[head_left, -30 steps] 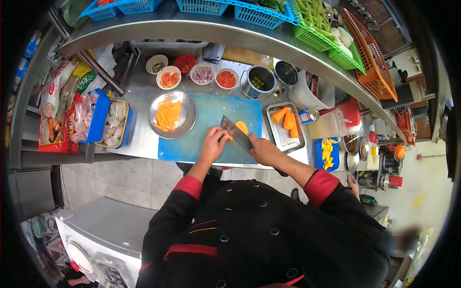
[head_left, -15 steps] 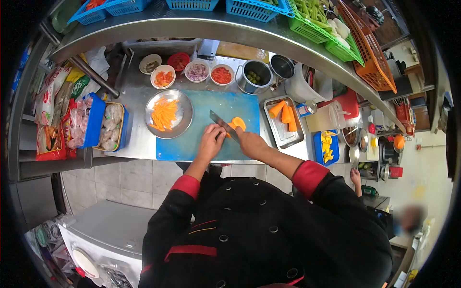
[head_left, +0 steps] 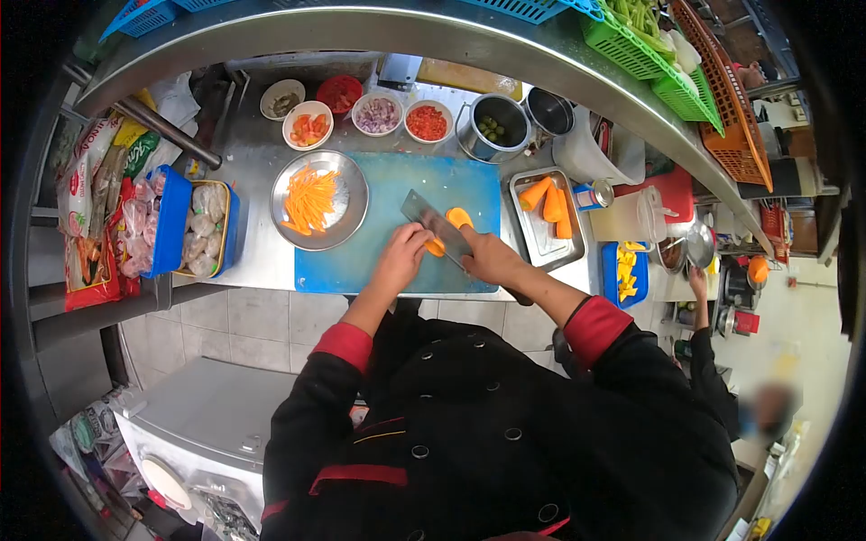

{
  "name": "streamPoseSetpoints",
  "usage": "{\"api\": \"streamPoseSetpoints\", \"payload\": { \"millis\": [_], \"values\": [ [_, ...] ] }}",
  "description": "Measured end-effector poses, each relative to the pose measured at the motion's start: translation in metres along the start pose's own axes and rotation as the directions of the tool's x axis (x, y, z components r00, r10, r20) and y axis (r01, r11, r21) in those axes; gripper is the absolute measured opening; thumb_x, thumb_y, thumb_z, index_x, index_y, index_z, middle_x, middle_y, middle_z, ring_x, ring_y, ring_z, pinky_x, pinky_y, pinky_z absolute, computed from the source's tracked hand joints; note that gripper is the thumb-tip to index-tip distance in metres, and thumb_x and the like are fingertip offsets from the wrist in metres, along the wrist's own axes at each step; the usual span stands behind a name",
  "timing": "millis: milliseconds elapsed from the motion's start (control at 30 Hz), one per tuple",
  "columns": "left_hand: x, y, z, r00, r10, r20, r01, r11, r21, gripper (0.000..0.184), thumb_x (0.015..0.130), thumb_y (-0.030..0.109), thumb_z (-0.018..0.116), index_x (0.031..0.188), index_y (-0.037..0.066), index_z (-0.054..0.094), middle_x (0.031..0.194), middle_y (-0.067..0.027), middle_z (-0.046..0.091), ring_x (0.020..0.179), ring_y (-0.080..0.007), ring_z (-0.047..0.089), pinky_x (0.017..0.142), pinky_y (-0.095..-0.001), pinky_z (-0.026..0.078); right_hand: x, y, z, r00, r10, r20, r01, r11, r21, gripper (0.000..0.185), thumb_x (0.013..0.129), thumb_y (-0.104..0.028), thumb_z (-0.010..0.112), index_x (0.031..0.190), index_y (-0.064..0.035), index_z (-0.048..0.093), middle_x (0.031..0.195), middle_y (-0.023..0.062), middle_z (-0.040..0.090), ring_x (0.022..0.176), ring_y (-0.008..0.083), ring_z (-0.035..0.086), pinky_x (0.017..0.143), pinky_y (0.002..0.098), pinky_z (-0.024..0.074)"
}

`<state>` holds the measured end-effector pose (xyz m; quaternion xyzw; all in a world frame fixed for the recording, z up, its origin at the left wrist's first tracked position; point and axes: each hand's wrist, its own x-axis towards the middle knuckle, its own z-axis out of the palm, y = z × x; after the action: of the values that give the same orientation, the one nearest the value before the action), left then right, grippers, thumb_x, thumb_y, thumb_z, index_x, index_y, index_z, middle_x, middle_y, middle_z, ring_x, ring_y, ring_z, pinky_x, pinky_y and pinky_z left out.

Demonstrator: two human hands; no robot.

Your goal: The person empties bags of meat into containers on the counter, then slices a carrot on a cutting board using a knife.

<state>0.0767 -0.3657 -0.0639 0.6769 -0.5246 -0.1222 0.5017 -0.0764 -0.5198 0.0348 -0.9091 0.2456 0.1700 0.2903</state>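
Observation:
My right hand (head_left: 492, 260) is wrapped round the handle of a broad-bladed kitchen knife (head_left: 426, 213), its blade slanting up and left over the blue cutting board (head_left: 352, 266). Against the board, the curled fingers of my left hand (head_left: 402, 258) grip a small carrot piece (head_left: 436, 247) close beside the blade. Behind the knife lies a thicker cut carrot chunk (head_left: 458, 218). Left of the hands, a round metal bowl (head_left: 355, 225) overlaps the board and contains carrot strips (head_left: 308, 200). To the right, a metal tray (head_left: 538, 255) carries peeled carrots (head_left: 552, 206).
Bowls of chopped onion (head_left: 377, 114), diced red pieces (head_left: 427, 121) and cut tomato (head_left: 308, 125) line the back, near a metal pot (head_left: 492, 128). Blue tubs (head_left: 233, 236) stand left. A steel shelf (head_left: 361, 29) overhangs the counter. A co-worker's arm (head_left: 701, 316) reaches at far right.
The knife blade has shifted from upright beside the left fingers to a flatter tilt, showing its broad side. My view has turned slightly. The co-worker's arm has reached further up with a pan.

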Motion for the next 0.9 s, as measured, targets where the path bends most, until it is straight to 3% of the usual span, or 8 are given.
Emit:
{"api": "streamPoseSetpoints", "payload": {
  "millis": [167, 400, 500, 567, 700, 767, 800, 900],
  "values": [
    [0.007, -0.002, -0.003, 0.992, 0.044, 0.115, -0.051, 0.997, 0.060, 0.020, 0.085, 0.003, 0.070, 0.105, 0.005, 0.067, 0.105, -0.0100, 0.061, 0.101, -0.0324, 0.061, 0.087, -0.0427, 0.052, -0.001, 0.013, -0.007, 0.996, -0.036, 0.081, 0.034, 0.999, 0.032, 0.047, 0.087, -0.013, 0.066, 0.127, -0.0018, 0.042, 0.091, 0.0305, 0.069, 0.091, 0.0496, 0.067, 0.081, 0.0562, 0.0543],
    [0.006, 0.001, -0.002, 0.991, 0.024, 0.133, -0.036, 0.995, 0.088, 0.017, 0.088, 0.003, 0.067, 0.105, 0.006, 0.067, 0.103, -0.0102, 0.061, 0.100, -0.0320, 0.062, 0.085, -0.0420, 0.053, 0.000, 0.012, 0.009, 0.994, 0.026, 0.107, -0.027, 1.000, 0.005, 0.046, 0.088, -0.012, 0.066, 0.126, -0.0018, 0.042, 0.092, 0.0298, 0.069, 0.090, 0.0492, 0.067, 0.079, 0.0567, 0.0540],
    [0.002, -0.001, 0.000, 0.991, 0.027, 0.134, -0.041, 0.993, 0.107, 0.018, 0.087, 0.003, 0.067, 0.105, 0.006, 0.068, 0.103, -0.0101, 0.062, 0.101, -0.0319, 0.062, 0.086, -0.0420, 0.053, 0.010, 0.018, 0.033, 0.999, -0.033, 0.001, 0.033, 0.997, 0.070, 0.046, 0.090, -0.012, 0.065, 0.128, -0.0017, 0.042, 0.092, 0.0297, 0.069, 0.089, 0.0486, 0.067, 0.079, 0.0562, 0.0538],
    [0.001, -0.005, 0.000, 0.993, 0.024, 0.114, -0.039, 0.991, 0.129, 0.021, 0.084, 0.000, 0.071, 0.105, 0.005, 0.068, 0.103, -0.0130, 0.063, 0.099, -0.0345, 0.063, 0.086, -0.0412, 0.054, 0.019, 0.007, 0.040, 0.990, 0.000, -0.144, 0.038, 0.965, 0.260, 0.045, 0.090, -0.014, 0.066, 0.127, -0.0008, 0.043, 0.092, 0.0295, 0.069, 0.088, 0.0478, 0.067, 0.078, 0.0550, 0.0536],
    [-0.001, 0.008, -0.006, 0.994, -0.070, 0.081, 0.059, 0.990, 0.130, 0.027, 0.084, 0.005, 0.073, 0.110, 0.005, 0.067, 0.112, -0.0153, 0.062, 0.107, -0.0362, 0.062, 0.092, -0.0428, 0.053, 0.012, 0.005, 0.003, 0.976, -0.049, -0.214, 0.107, 0.957, 0.270, 0.044, 0.090, -0.017, 0.068, 0.125, 0.0009, 0.046, 0.092, 0.0290, 0.069, 0.089, 0.0469, 0.068, 0.078, 0.0532, 0.0538],
    [-0.003, 0.031, -0.007, 1.000, -0.026, -0.004, 0.026, 0.973, 0.228, 0.041, 0.082, 0.015, 0.078, 0.119, 0.007, 0.065, 0.127, -0.0169, 0.056, 0.117, -0.0397, 0.056, 0.099, -0.0485, 0.048, -0.009, 0.026, -0.018, 0.958, 0.041, -0.283, 0.084, 0.907, 0.413, 0.042, 0.090, -0.018, 0.070, 0.122, 0.0008, 0.049, 0.092, 0.0284, 0.070, 0.089, 0.0465, 0.069, 0.078, 0.0513, 0.0545],
    [-0.011, 0.026, 0.002, 0.996, -0.041, 0.085, 0.021, 0.973, 0.228, 0.067, 0.079, 0.028, 0.082, 0.137, 0.010, 0.055, 0.146, -0.0206, 0.044, 0.133, -0.0449, 0.045, 0.109, -0.0552, 0.039, -0.022, 0.033, -0.032, 0.951, 0.079, -0.299, 0.055, 0.909, 0.414, 0.042, 0.091, -0.017, 0.070, 0.123, 0.0005, 0.048, 0.092, 0.0283, 0.070, 0.089, 0.0468, 0.069, 0.078, 0.0505, 0.0548],
    [0.007, 0.047, 0.020, 0.990, -0.043, 0.134, 0.000, 0.952, 0.306, 0.086, 0.077, 0.037, 0.084, 0.149, 0.013, 0.043, 0.156, -0.0207, 0.034, 0.143, -0.0442, 0.035, 0.117, -0.0573, 0.030, -0.055, 0.057, -0.047, 0.921, 0.273, -0.277, -0.104, 0.859, 0.501, 0.042, 0.090, -0.014, 0.070, 0.124, 0.0002, 0.048, 0.093, 0.0289, 0.070, 0.091, 0.0472, 0.069, 0.079, 0.0490, 0.0552]
  ]
}}
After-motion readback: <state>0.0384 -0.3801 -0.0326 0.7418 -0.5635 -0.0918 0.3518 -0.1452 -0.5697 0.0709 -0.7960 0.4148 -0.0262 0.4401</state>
